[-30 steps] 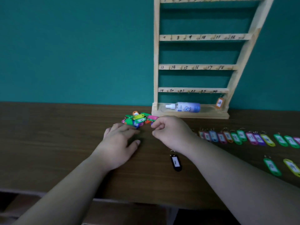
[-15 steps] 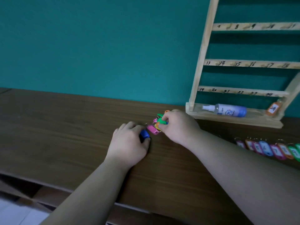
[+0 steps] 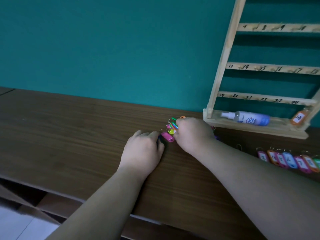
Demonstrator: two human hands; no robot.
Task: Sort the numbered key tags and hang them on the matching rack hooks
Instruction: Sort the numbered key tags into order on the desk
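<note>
Several tags (image 3: pixel 173 125) near the rack (image 3: pixel 223 70) are now pinched in a bunch by the right hand (image 3: pixel 193 135), a pink tag (image 3: pixel 167 137) has slid out on the table (image 3: pixel 69 135) beside the left hand (image 3: pixel 142 153), whose hold I cannot tell, so sorting continues.

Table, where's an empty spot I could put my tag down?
The wide bare table left of the left hand, from wall to front edge, is free. So is the wedge between the two forearms. It is crowded at the tag pile, where the right hand pinches tags, and along the numbered tag row in front of the rack.
</note>
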